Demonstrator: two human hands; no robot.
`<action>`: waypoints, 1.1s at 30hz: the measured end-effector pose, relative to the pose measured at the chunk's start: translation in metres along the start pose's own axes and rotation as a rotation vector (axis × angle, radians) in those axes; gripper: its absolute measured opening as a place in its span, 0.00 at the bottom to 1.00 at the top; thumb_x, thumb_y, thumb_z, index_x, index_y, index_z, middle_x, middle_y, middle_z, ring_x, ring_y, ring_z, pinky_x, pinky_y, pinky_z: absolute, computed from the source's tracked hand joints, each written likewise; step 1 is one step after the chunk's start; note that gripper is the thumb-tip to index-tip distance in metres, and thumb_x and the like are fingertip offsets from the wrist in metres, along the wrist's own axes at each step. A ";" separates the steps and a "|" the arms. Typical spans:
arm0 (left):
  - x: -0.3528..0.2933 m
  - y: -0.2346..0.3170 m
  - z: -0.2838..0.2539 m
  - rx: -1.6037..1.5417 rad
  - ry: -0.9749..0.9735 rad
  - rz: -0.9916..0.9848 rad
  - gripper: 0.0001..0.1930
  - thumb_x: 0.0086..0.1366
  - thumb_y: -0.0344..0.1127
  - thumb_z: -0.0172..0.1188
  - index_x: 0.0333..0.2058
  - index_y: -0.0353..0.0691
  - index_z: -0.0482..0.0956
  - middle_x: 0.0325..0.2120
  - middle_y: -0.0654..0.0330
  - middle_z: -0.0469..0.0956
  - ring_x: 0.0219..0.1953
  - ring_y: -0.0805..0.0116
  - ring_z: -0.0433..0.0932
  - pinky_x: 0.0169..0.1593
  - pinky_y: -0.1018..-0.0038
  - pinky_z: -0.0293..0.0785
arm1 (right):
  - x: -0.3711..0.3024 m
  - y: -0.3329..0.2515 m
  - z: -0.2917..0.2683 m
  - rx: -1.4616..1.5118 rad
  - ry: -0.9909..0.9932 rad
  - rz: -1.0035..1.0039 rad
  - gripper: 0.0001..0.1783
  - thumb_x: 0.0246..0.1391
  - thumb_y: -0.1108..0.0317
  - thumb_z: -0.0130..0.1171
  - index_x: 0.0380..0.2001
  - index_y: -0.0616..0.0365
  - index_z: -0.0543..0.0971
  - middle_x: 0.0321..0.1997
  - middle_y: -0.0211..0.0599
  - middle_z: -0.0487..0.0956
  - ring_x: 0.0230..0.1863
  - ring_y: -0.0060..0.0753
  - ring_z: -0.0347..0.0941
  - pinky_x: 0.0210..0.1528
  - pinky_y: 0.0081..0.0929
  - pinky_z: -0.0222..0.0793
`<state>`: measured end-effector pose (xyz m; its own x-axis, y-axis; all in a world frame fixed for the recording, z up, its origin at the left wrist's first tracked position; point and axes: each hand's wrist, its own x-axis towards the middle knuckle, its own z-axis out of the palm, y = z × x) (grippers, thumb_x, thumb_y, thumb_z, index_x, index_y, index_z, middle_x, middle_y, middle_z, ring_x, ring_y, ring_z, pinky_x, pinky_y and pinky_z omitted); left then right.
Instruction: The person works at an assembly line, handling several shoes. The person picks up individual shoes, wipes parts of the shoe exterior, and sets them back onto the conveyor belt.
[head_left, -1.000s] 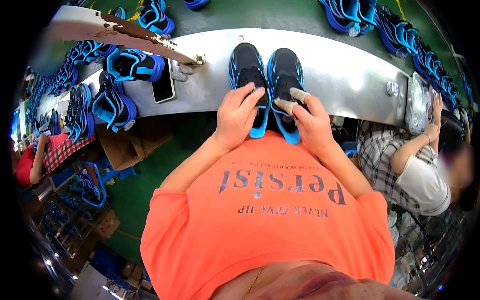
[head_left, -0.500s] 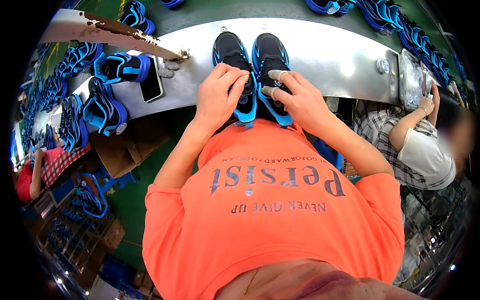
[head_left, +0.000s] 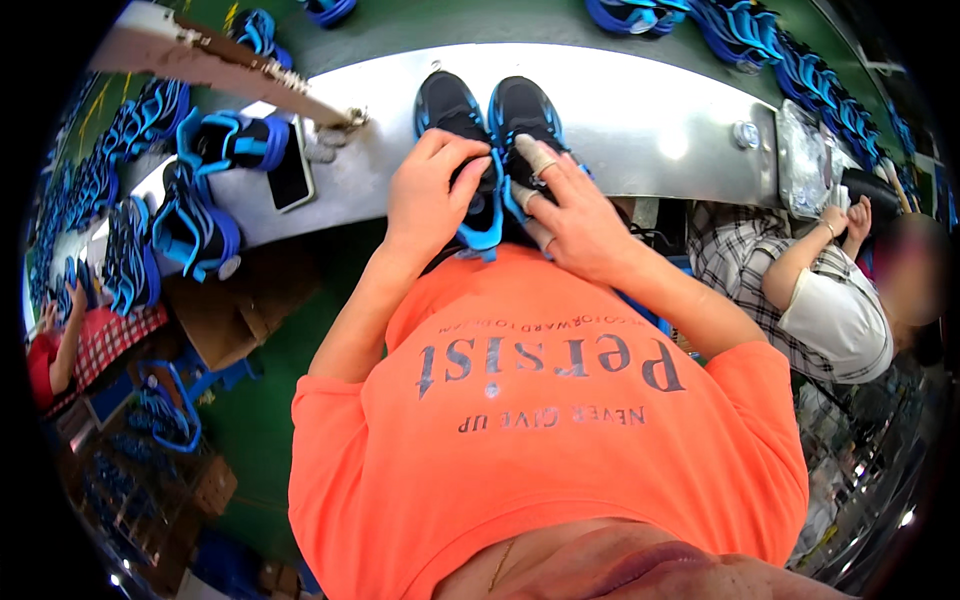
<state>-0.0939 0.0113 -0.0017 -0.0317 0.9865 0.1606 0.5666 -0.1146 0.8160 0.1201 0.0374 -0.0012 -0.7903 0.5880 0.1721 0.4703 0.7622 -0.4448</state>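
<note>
Head view: I'm seeing left hand (head_left: 425, 192) over left shoe (head_left: 446, 106), whether pinching I can't tell, right hand (head_left: 578, 218) lying spread over right shoe (head_left: 524, 106), toes pointing away

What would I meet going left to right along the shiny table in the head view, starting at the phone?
Phone, the pair's left shoe, its right shoe, small round silver thing, clear plastic.

One left hand (head_left: 430, 192) and one right hand (head_left: 578, 225) are touching two black-and-blue sneakers (head_left: 524, 110); two other sneakers (head_left: 240, 142) are lying nearest one smartphone (head_left: 291, 183); at least two co-workers (head_left: 835, 318) are showing.
</note>
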 end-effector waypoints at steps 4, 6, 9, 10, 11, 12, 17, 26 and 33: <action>0.009 -0.001 -0.009 0.020 -0.056 0.006 0.08 0.58 0.33 0.64 0.37 0.39 0.81 0.32 0.61 0.76 0.24 0.71 0.70 0.30 0.76 0.67 | 0.008 0.011 -0.027 0.352 -0.160 0.014 0.20 0.49 0.62 0.64 0.43 0.63 0.76 0.68 0.67 0.51 0.68 0.67 0.51 0.67 0.47 0.52; 0.012 0.000 -0.013 0.062 -0.081 0.002 0.10 0.54 0.32 0.67 0.36 0.39 0.81 0.31 0.61 0.73 0.24 0.71 0.68 0.30 0.75 0.65 | 0.013 0.013 -0.030 0.468 -0.137 0.086 0.21 0.50 0.61 0.64 0.46 0.58 0.77 0.66 0.68 0.55 0.65 0.65 0.56 0.65 0.41 0.57; 0.016 0.002 -0.006 0.105 -0.068 0.017 0.12 0.51 0.31 0.69 0.35 0.39 0.80 0.28 0.62 0.68 0.24 0.70 0.67 0.30 0.74 0.64 | 0.018 0.016 -0.029 0.248 0.101 0.072 0.13 0.51 0.64 0.63 0.41 0.50 0.81 0.52 0.53 0.72 0.50 0.53 0.71 0.49 0.39 0.70; 0.016 0.002 -0.003 0.113 -0.052 0.036 0.12 0.51 0.30 0.69 0.35 0.38 0.80 0.28 0.62 0.68 0.24 0.70 0.66 0.30 0.74 0.64 | 0.021 0.018 -0.036 0.252 0.051 0.146 0.15 0.51 0.68 0.63 0.44 0.49 0.81 0.48 0.43 0.73 0.46 0.47 0.71 0.48 0.36 0.70; 0.016 0.003 -0.002 0.095 -0.059 0.022 0.11 0.51 0.29 0.68 0.35 0.38 0.80 0.28 0.62 0.68 0.24 0.70 0.66 0.30 0.74 0.64 | 0.022 0.025 -0.037 0.246 0.012 0.095 0.14 0.50 0.69 0.63 0.43 0.49 0.82 0.44 0.42 0.73 0.42 0.46 0.71 0.45 0.35 0.70; 0.015 0.002 -0.002 0.085 -0.067 0.000 0.11 0.52 0.28 0.67 0.35 0.38 0.79 0.28 0.62 0.68 0.24 0.71 0.66 0.30 0.75 0.64 | 0.023 0.032 -0.033 0.248 -0.029 0.040 0.14 0.49 0.69 0.63 0.42 0.49 0.82 0.40 0.41 0.72 0.39 0.44 0.71 0.42 0.35 0.70; 0.015 0.004 -0.013 -0.110 -0.248 -0.085 0.10 0.53 0.23 0.64 0.36 0.36 0.79 0.29 0.64 0.70 0.25 0.75 0.66 0.31 0.78 0.64 | 0.023 0.033 -0.026 0.200 -0.172 0.245 0.17 0.47 0.67 0.64 0.44 0.47 0.81 0.34 0.37 0.69 0.39 0.40 0.71 0.40 0.35 0.70; 0.025 -0.009 -0.013 -0.264 -0.365 -0.123 0.14 0.53 0.22 0.63 0.40 0.35 0.78 0.29 0.63 0.71 0.23 0.75 0.65 0.30 0.79 0.65 | 0.028 0.041 -0.046 0.265 -0.295 0.412 0.17 0.47 0.59 0.66 0.42 0.48 0.82 0.38 0.43 0.71 0.41 0.46 0.72 0.43 0.36 0.69; 0.025 0.002 -0.016 -0.106 -0.284 -0.162 0.13 0.56 0.24 0.61 0.42 0.37 0.79 0.33 0.63 0.74 0.28 0.75 0.69 0.34 0.80 0.66 | 0.030 0.060 -0.034 0.434 -0.214 0.116 0.17 0.48 0.64 0.64 0.44 0.46 0.82 0.37 0.40 0.72 0.41 0.44 0.71 0.44 0.33 0.69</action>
<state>-0.1071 0.0335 0.0126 0.1246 0.9843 -0.1248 0.4836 0.0496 0.8739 0.1377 0.1097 0.0076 -0.8266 0.5591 -0.0639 0.3887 0.4852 -0.7832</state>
